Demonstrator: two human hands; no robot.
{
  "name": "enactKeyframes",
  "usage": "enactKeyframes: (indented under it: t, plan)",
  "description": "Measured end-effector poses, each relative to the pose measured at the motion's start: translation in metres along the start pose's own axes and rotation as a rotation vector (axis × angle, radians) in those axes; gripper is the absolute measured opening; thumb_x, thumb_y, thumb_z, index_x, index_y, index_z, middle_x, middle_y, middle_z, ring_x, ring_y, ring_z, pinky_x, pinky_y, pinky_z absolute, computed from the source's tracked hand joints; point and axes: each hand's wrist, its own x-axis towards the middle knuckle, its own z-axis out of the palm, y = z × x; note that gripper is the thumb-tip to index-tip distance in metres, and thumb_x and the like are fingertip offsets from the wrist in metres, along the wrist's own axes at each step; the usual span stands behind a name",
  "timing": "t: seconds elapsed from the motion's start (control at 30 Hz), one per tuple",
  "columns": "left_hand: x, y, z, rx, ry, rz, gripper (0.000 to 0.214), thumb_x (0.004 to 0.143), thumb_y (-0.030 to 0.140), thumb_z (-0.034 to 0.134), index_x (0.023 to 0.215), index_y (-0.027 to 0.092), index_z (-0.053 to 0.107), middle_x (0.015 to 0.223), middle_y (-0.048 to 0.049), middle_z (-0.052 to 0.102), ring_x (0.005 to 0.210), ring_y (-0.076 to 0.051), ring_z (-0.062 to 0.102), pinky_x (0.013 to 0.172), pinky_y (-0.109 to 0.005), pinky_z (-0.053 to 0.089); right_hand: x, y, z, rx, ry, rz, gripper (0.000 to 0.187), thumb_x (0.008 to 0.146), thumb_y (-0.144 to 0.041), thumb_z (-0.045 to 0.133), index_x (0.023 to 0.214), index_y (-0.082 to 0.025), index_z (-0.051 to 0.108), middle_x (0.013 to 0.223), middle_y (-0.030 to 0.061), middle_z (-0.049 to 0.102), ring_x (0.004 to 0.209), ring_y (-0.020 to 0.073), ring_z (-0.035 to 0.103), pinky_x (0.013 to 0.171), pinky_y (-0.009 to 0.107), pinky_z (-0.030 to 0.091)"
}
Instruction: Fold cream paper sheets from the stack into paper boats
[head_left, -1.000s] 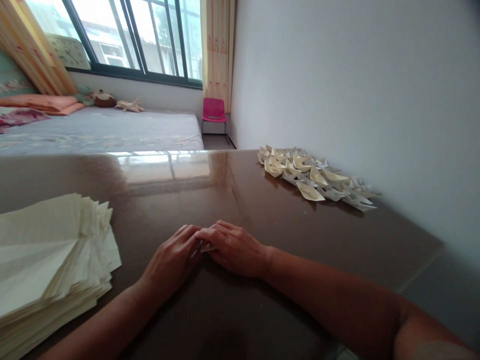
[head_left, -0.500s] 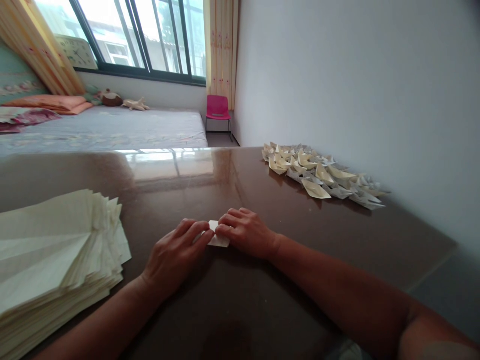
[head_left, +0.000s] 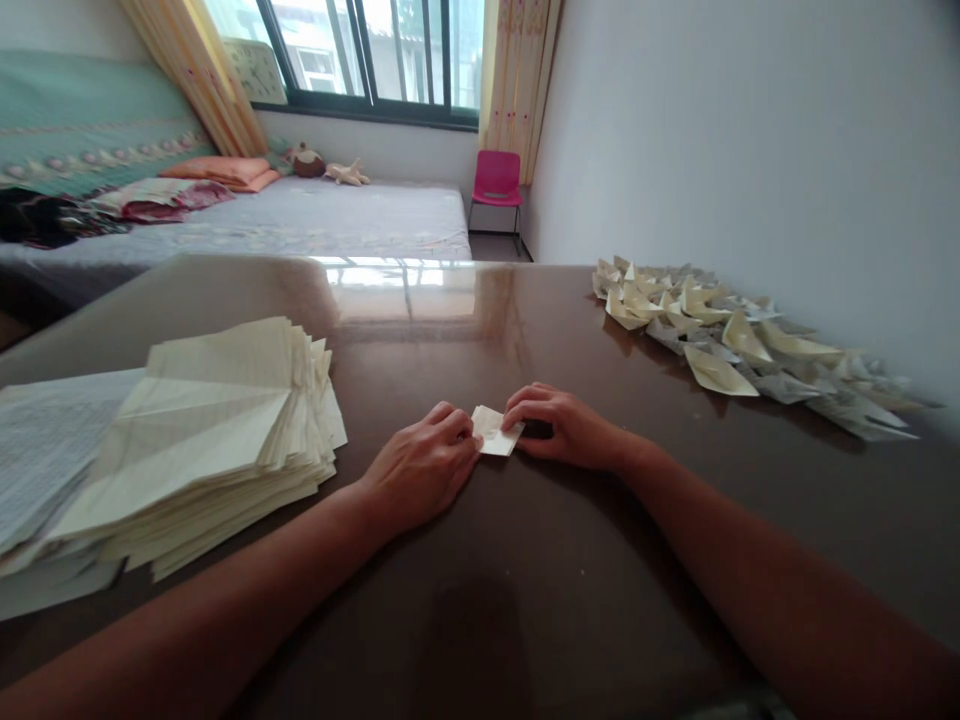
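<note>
paper stack (head_left: 217,410) near left hand (head_left: 424,460)

That broad dark-brown tabletop (head_left: 420,370) is glossy and smooth, shiny with reflected daylight. The small cream folded square (head_left: 496,440) looks like matt paper, as do the thick cream stack of creased sheets (head_left: 217,400) and the pointed cream and grey boats (head_left: 742,340). Over there, the bright pink chair seat (head_left: 497,175) seems smooth plastic.

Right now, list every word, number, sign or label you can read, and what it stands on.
Nothing can be read.
Clock: markings around its face, too blurred.
Greyish sheets at left: fine markings, too small.
Small folded paper: no legible text.
</note>
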Motion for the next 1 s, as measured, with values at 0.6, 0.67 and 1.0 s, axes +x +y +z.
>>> enactKeyframes:
  t: [0.6,0.67,1.0]
  plan:
    - [0.018,-0.001,0.008,0.098,-0.105,-0.420,0.035,0.096,0.042,0.037,0.080,0.020,0.060,0.085,-0.0035,0.065,0.084,-0.019,0.060,0.064,-0.027,0.042,0.015,-0.010,0.020,-0.343,0.032,0.352,0.030,0.095,-0.040,0.046,0.081,-0.019,0.062,0.084,0.0044,0.061,0.084,0.0165,0.055,0.075,0.028,0.039]
    - [0.018,-0.002,0.008,0.129,-0.110,-0.415,0.037,0.096,0.044,0.036,0.079,0.020,0.060,0.083,-0.0037,0.065,0.083,-0.019,0.061,0.064,-0.027,0.042,0.015,-0.012,0.020,-0.389,0.030,0.372,0.031,0.095,-0.041,0.045,0.079,-0.020,0.061,0.083,0.0039,0.060,0.083,0.0163,0.055,0.072,0.027,0.038]
    - [0.021,0.001,0.008,0.176,-0.140,-0.414,0.036,0.096,0.040,0.037,0.079,0.020,0.062,0.079,-0.0045,0.063,0.079,-0.020,0.061,0.061,-0.028,0.042,0.019,-0.020,0.024,-0.575,0.031,0.419,0.033,0.095,-0.045,0.043,0.077,-0.021,0.057,0.083,0.0046,0.062,0.079,0.0180,0.056,0.064,0.029,0.034]
